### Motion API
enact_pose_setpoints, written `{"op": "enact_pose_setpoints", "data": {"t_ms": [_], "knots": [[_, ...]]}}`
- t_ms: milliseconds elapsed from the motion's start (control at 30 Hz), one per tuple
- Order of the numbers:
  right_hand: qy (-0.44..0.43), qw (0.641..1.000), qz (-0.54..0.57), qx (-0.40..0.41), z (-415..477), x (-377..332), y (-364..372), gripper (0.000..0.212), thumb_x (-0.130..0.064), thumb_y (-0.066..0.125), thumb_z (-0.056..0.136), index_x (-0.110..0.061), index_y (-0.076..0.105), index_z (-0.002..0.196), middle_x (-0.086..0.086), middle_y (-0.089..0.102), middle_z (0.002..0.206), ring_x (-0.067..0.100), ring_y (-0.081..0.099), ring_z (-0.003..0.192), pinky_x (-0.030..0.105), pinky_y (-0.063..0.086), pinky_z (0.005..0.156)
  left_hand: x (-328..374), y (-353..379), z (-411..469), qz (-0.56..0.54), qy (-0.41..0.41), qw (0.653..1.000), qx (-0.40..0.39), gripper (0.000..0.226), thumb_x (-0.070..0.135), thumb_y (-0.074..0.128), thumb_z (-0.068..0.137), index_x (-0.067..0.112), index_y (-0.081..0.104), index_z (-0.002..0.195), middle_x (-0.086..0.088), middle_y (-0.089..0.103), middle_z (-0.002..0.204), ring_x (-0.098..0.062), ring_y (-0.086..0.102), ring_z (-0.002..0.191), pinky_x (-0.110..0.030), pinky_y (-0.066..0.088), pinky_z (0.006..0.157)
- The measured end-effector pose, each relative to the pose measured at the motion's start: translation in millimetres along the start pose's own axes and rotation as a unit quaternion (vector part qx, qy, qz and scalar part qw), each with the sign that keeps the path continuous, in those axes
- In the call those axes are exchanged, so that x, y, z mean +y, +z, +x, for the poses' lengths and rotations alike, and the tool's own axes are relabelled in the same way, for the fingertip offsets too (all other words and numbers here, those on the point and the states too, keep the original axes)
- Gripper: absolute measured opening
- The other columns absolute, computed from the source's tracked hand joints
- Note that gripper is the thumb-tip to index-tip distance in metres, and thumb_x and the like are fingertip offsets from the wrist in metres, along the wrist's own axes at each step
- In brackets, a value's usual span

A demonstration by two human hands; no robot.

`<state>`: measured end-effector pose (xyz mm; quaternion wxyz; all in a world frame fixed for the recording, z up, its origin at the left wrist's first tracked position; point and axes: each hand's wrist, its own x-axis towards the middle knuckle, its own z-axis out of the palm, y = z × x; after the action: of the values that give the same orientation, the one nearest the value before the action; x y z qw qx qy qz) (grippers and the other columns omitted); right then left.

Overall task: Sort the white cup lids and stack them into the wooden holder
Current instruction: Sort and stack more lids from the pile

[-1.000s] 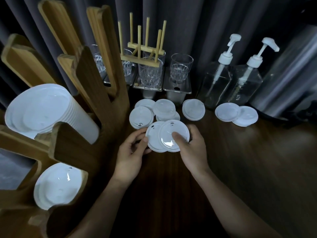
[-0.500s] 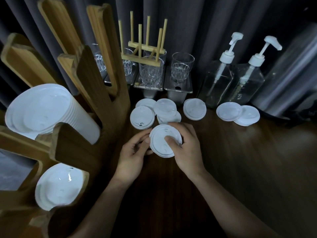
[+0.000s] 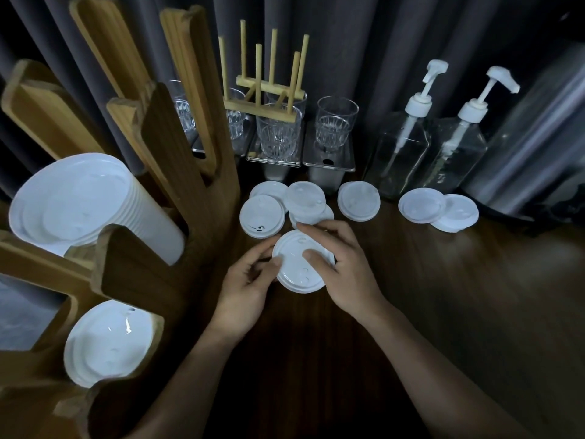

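Near the centre of the frame both hands meet on a small stack of white lids (image 3: 296, 264) just above the dark wooden table (image 3: 443, 312). The left hand (image 3: 245, 291) is half curled, its thumb and fingertips pinching the stack's left rim. The right hand (image 3: 345, 270) is spread wider, thumb pressed on the top face and fingers wrapped around the far and right edge. How many lids the stack has cannot be told.

At the left of the frame stands the wooden holder (image 3: 152, 248). Its lower slot holds a short stack of lids (image 3: 107, 340); the slot above holds a long stack (image 3: 88, 204) lying on its side.

Just beyond the hands, loose lids (image 3: 262, 215) lie overlapping on the table, with a single one (image 3: 358, 200) to their right and a pair (image 3: 438, 208) further right.

Behind them, at the upper middle, glasses (image 3: 335, 123) sit on metal trays beside a peg rack (image 3: 262, 99). Two pump bottles (image 3: 402, 147) stand at the upper right, before a grey curtain (image 3: 364, 42).
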<state>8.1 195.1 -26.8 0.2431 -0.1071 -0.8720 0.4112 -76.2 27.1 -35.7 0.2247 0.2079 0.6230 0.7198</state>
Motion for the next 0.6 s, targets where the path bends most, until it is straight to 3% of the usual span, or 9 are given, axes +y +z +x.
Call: {"op": "enact_pose_setpoints", "data": {"t_ms": [167,367,467,600], "knots": [[0.027,0.999,0.019,0.018,4,-3,-2,0.041,-0.015,0.060,0.104,-0.032,0.063,0.141,-0.009,0.053,0.128,-0.001,0.053,0.125,0.011,0.041,0.105,0,0,-1,0.021,0.006,1.000,-0.014,0.040,0.001,0.061,0.101,0.024,0.066,0.134,0.011,0.076,0.123,-0.009,0.072,0.115,-0.020,0.055,0.095],[0.138,0.982,0.123,0.033,9,-8,-4,0.045,-0.020,0.072,0.098,-0.041,0.060,0.136,-0.010,0.062,0.120,0.000,0.063,0.106,0.013,0.052,0.088,-2,-2,0,0.025,-0.001,0.999,-0.023,0.044,0.001,0.062,0.101,0.028,0.064,0.136,0.009,0.075,0.127,-0.012,0.071,0.118,-0.029,0.056,0.103],[0.154,0.976,0.148,0.037,11,-9,-7,0.037,-0.018,0.075,0.095,-0.032,0.067,0.129,-0.011,0.068,0.115,-0.002,0.065,0.101,0.013,0.052,0.083,-2,-4,0,0.026,-0.005,0.999,-0.039,0.049,0.001,0.066,0.098,0.024,0.061,0.141,0.008,0.074,0.129,-0.013,0.070,0.120,-0.028,0.056,0.102],[0.157,0.976,0.152,0.023,11,-8,-5,0.023,-0.016,0.073,0.096,-0.022,0.076,0.118,-0.012,0.078,0.108,0.003,0.071,0.103,0.023,0.058,0.086,-3,-4,-1,0.037,-0.004,0.998,-0.045,0.053,-0.004,0.069,0.095,0.022,0.061,0.140,0.008,0.075,0.127,-0.013,0.071,0.119,-0.025,0.057,0.099]]}}
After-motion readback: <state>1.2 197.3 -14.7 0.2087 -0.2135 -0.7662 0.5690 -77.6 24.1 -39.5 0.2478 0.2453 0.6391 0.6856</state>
